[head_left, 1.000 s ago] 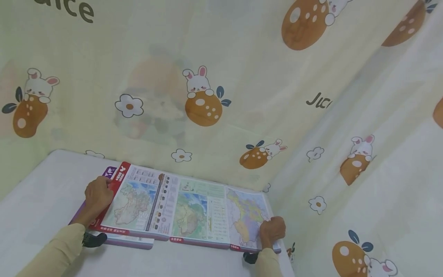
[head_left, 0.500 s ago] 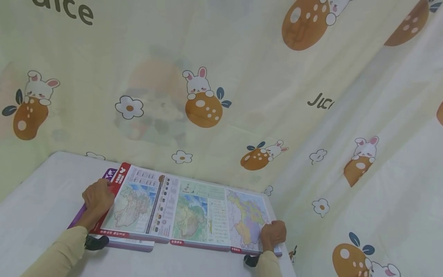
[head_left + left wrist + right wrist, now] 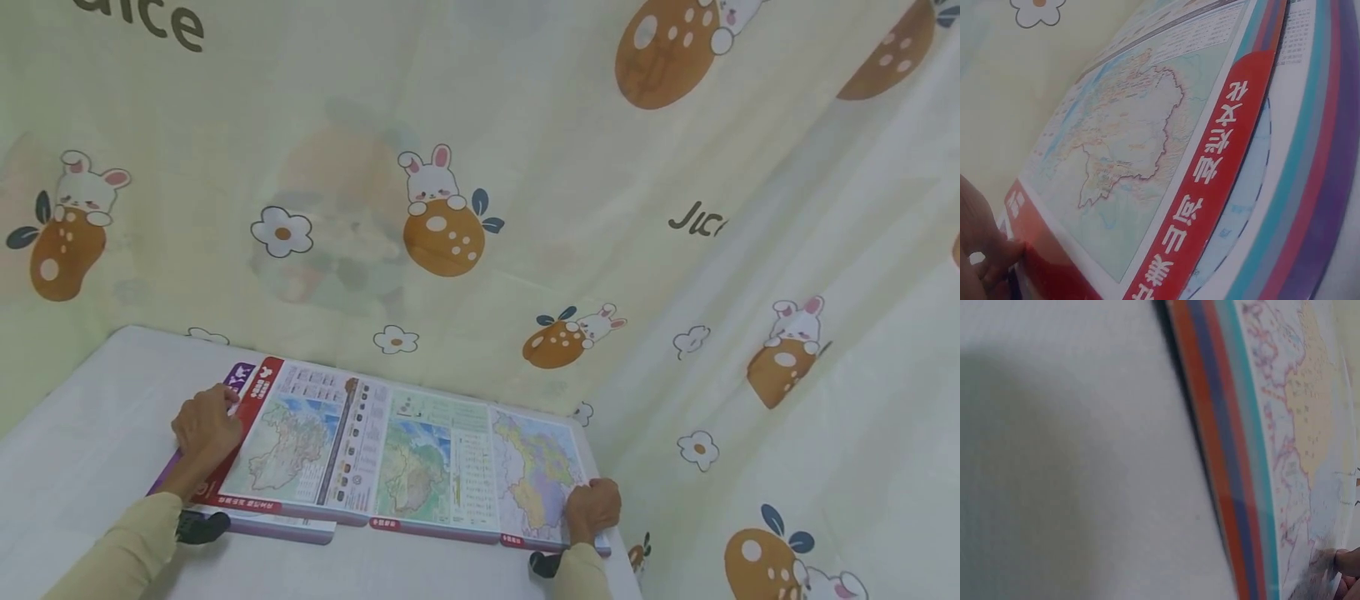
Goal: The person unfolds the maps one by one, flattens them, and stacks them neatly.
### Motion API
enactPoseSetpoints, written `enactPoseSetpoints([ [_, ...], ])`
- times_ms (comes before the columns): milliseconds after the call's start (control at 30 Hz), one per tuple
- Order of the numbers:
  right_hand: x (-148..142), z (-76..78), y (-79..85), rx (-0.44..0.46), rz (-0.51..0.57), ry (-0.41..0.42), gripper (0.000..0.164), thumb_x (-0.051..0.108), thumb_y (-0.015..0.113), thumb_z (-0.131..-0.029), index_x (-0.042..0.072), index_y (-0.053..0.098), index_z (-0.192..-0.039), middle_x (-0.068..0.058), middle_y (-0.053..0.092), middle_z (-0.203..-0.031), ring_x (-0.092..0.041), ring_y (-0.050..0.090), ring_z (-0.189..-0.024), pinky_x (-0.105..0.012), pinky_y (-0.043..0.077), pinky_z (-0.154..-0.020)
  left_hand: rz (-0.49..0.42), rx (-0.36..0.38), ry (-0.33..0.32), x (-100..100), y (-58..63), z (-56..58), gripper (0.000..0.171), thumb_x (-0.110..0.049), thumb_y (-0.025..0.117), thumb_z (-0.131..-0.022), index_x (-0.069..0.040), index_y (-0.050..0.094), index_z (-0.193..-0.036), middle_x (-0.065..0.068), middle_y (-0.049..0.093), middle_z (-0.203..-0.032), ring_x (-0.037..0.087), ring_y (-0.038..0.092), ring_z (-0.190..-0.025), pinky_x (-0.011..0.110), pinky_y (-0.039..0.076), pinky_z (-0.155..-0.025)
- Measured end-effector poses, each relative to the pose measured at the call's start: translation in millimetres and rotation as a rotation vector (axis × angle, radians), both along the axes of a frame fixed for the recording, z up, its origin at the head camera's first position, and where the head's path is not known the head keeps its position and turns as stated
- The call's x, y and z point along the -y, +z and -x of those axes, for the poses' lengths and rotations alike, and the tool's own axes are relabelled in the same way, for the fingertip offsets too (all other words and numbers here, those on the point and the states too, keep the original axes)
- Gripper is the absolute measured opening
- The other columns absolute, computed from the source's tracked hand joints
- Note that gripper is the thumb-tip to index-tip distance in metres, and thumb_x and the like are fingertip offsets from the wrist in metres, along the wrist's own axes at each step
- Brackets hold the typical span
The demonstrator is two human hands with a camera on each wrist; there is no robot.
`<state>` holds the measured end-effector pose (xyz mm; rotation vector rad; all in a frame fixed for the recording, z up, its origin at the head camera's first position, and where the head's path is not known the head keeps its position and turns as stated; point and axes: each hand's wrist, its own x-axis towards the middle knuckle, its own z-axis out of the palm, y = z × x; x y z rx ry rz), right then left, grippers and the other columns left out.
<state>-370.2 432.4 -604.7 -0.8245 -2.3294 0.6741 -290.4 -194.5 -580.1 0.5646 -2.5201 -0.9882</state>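
A folding map point(image 3: 471, 492) lies spread across the white table in several panels, with coloured maps and a red border on its left panel. My left hand point(image 3: 206, 433) pinches its left edge near the red strip. In the left wrist view, fingers point(image 3: 985, 240) are bent against that red edge. At the far right end, my right hand point(image 3: 592, 507) grips the map's edge with curled fingers; in the right wrist view a thumb point(image 3: 1349, 561) presses on its printed face. Beneath the left panel, a purple-edged panel point(image 3: 240, 375) shows; most of it is hidden.
The white table point(image 3: 90, 417) runs to its edge at the right, beside the right hand. A pale curtain point(image 3: 337, 100) printed with rabbits hangs directly behind the map and along the right side.
My left hand has shifted slightly left, and the top corner of the red strip has dropped a little. My right hand and the right end of the map stay nearly still.
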Motion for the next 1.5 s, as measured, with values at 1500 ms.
enactPoseSetpoints([
  [1500,224,-115.1,23.4,0.181,-0.351,0.985,0.048,0.037,0.063,-0.107,0.023,0.062,-0.153,-0.029,0.051,-0.163,-0.054,0.046,-0.151,-0.078,0.033,-0.118,0.273,-0.186,-0.356,51,-39.7,-7.2,0.063,-0.014,0.067,-0.099,-0.004,0.049,-0.158,0.031,0.048,-0.161,0.055,0.037,-0.147,0.079,0.026,-0.119],
])
